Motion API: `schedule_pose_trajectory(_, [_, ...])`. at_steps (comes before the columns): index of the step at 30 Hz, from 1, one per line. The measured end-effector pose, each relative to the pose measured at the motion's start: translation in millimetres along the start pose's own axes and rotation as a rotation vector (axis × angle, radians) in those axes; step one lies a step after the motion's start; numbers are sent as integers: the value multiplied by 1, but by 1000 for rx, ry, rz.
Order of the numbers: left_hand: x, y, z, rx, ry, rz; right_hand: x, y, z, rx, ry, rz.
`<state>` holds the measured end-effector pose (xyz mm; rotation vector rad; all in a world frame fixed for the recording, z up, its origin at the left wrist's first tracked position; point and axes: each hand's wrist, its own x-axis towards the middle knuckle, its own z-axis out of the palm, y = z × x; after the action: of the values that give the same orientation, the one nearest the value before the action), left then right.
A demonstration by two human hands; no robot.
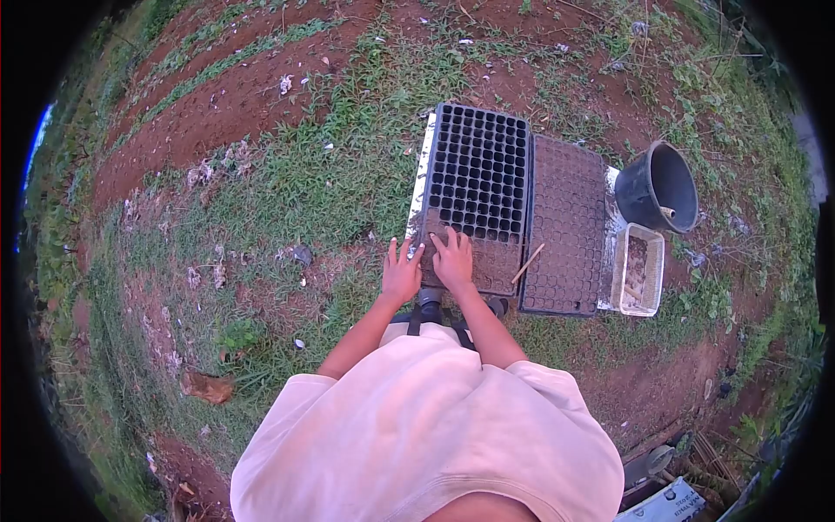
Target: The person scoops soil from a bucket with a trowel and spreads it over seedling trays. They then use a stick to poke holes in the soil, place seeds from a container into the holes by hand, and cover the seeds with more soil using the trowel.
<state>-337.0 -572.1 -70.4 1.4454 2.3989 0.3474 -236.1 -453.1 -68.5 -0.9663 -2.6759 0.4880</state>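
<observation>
A black seedling tray (481,157) lies in front of me, its far cells hollow and its near part covered with dark soil (497,261). My left hand (402,271) is at the tray's near left edge, fingers spread, holding nothing. On the soil at the near left part of the tray rests my right hand (453,259), its fingers apart. A second seedling tray (565,217), its cells filled with soil, lies to the right. A thin wooden stick (528,264) lies across the near part where the two trays meet.
Right of the trays stand a dark bucket (633,187) and a cream plastic basket (658,270) with some soil inside. A white board (420,178) shows beneath the trays. Grass surrounds them, with reddish soil beds (217,96) at the far left.
</observation>
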Motion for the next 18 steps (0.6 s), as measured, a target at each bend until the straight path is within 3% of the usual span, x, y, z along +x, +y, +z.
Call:
schedule_pose_trajectory(13, [-1, -1, 1, -49, -17, -14, 9, -10, 5, -192, -189, 37])
schedule_pose_trajectory(18, [0, 6, -1, -52, 0, -39, 4, 0, -7, -75, -140, 3])
